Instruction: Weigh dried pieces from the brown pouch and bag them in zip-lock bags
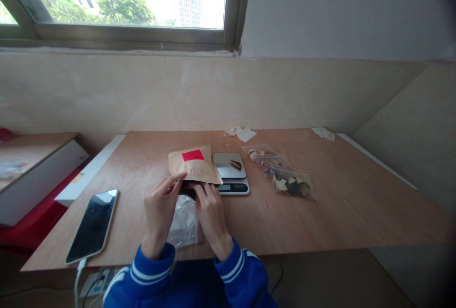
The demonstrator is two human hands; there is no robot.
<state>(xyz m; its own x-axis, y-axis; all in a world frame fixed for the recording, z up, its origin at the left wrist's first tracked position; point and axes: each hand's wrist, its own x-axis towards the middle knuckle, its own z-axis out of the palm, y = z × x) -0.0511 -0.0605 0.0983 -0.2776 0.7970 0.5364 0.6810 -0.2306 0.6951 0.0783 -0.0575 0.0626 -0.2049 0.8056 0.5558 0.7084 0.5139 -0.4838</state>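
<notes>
A brown paper bag (199,168) with a red label is tilted above the table, its dark mouth facing me. My left hand (162,206) pinches the bag's near left edge between thumb and fingers. At the mouth, my right hand (211,208) has its fingers bent, with the tips partly hidden in the opening; what they hold cannot be made out. Just right of the bag is a kitchen scale (231,172), partly covered by it. A small dark brown dried piece (235,164) lies on the scale's plate. Beneath my hands rests a clear plastic bag (183,225).
Several clear zip bags with dried slices (294,184) lie right of the scale. A phone (93,225) on a white cable (79,272) is at the left edge. Crumpled white scraps (245,133) and a white wad (323,133) sit along the back of the wooden table (342,203).
</notes>
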